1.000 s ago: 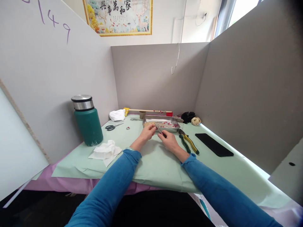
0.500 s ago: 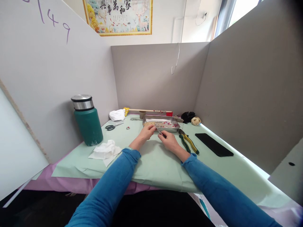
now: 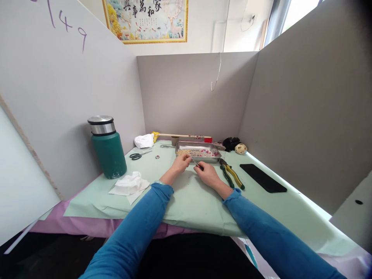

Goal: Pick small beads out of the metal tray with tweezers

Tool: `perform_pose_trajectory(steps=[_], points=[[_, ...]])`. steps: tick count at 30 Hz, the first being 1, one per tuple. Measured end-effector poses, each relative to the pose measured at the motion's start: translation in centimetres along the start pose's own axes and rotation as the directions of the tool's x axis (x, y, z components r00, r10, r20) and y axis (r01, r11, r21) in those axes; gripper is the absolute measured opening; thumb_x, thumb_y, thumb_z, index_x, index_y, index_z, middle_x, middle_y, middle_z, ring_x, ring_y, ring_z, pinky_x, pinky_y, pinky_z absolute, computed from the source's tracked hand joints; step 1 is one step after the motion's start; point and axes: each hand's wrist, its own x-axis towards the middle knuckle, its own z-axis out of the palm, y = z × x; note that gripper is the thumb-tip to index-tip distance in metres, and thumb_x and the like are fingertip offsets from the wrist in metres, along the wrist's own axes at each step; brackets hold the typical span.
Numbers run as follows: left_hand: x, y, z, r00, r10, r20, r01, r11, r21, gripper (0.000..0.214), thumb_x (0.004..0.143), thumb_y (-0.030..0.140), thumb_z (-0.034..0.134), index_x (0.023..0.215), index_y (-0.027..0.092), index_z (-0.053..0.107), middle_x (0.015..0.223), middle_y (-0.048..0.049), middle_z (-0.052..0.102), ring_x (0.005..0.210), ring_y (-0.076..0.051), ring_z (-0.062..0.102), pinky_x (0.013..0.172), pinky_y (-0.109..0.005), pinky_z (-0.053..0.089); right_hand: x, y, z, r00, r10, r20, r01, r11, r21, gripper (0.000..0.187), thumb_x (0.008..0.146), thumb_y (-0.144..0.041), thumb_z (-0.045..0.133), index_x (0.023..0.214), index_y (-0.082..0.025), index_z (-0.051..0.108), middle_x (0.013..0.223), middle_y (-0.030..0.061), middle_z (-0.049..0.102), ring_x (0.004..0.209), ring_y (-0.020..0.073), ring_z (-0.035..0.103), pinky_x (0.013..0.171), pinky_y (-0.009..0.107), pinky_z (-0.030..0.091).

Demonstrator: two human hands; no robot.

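My left hand (image 3: 181, 162) is closed in a pinch at the near edge of a metal tray (image 3: 198, 145) holding beads. Whatever sits between its fingertips is too small to make out. Close by on the right, my right hand (image 3: 207, 172) is closed around a thin metal tool (image 3: 195, 162), its slim tip pointing at the left fingertips. The tool's dark handle is mostly hidden in my palm, so its kind does not show. Pale beads (image 3: 186, 152) and red beads (image 3: 209, 153) lie in the tray. Green-and-yellow pliers (image 3: 231, 174) rest beside my right wrist.
A green bottle (image 3: 109, 153), crumpled tissue (image 3: 130, 184) and black scissors (image 3: 139, 155) are on the left. A small ring-like piece (image 3: 157, 157) lies near the scissors. To the right is a flat black slab (image 3: 263, 178). A wooden stick (image 3: 180, 135) lies behind the tray. Partitions surround the table.
Both hands stay nearly in place, still holding the tool and pinching. The tool's thin tip shows slightly more clearly between them. The view has shifted a touch.
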Motion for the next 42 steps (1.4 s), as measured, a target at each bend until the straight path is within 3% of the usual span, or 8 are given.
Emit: perform_pose_trajectory(steps=[9,14,27,35,42], points=[[0.05,0.16,-0.19,0.998,0.028,0.058,-0.032,0.998,0.053,0.024,0.080,0.025,0.040,0.064,0.016,0.054,0.050,0.0028,0.048,0.048,-0.009,0.041,0.049,-0.020,0.034,-0.11,-0.22,-0.03,1.000,0.009,0.008,-0.009,1.000,0.004,0.021,0.077,-0.035,0.048,0.073,-0.018,0.059,0.070,0.0020,0.061,0.063,0.0145,0.048,0.058,0.025,0.030],[0.03,0.20,-0.01,0.999,-0.027,0.029,0.026,0.998,0.052,0.016,0.080,0.024,0.040,0.070,0.017,0.051,0.049,0.0045,0.048,0.046,-0.008,0.040,0.049,-0.020,0.032,-0.11,-0.20,-0.01,1.000,0.009,0.014,-0.009,1.000,0.000,0.021,0.077,-0.036,0.048,0.073,-0.018,0.059,0.070,0.0018,0.061,0.063,0.0140,0.048,0.058,0.025,0.029],[-0.02,0.27,-0.09,0.997,0.017,0.081,-0.020,0.999,0.035,0.021,0.079,0.024,0.039,0.069,0.016,0.056,0.052,0.0028,0.047,0.047,-0.008,0.040,0.047,-0.020,0.032,-0.11,-0.22,0.00,1.000,0.010,0.009,-0.011,1.000,0.010,0.021,0.077,-0.036,0.048,0.073,-0.019,0.059,0.069,0.0014,0.061,0.062,0.0143,0.047,0.058,0.025,0.029],[0.15,-0.01,-0.06,0.999,0.027,0.025,-0.030,0.995,0.097,0.018,0.075,0.024,0.044,0.061,0.016,0.051,0.054,0.0025,0.048,0.050,-0.008,0.040,0.046,-0.020,0.032,-0.12,-0.21,-0.04,1.000,0.014,0.012,-0.014,1.000,0.014,0.021,0.077,-0.036,0.048,0.072,-0.019,0.058,0.069,0.0014,0.061,0.063,0.0144,0.047,0.058,0.025,0.029],[0.14,0.09,0.00,0.999,0.022,-0.044,-0.019,0.997,0.080,0.016,0.076,0.028,0.047,0.066,0.016,0.052,0.056,0.0025,0.050,0.051,-0.008,0.040,0.047,-0.019,0.032,-0.11,-0.31,-0.07,1.000,0.006,0.006,-0.007,1.000,0.021,0.020,0.077,-0.034,0.047,0.071,-0.019,0.058,0.067,0.0013,0.060,0.062,0.0143,0.047,0.057,0.025,0.029]])
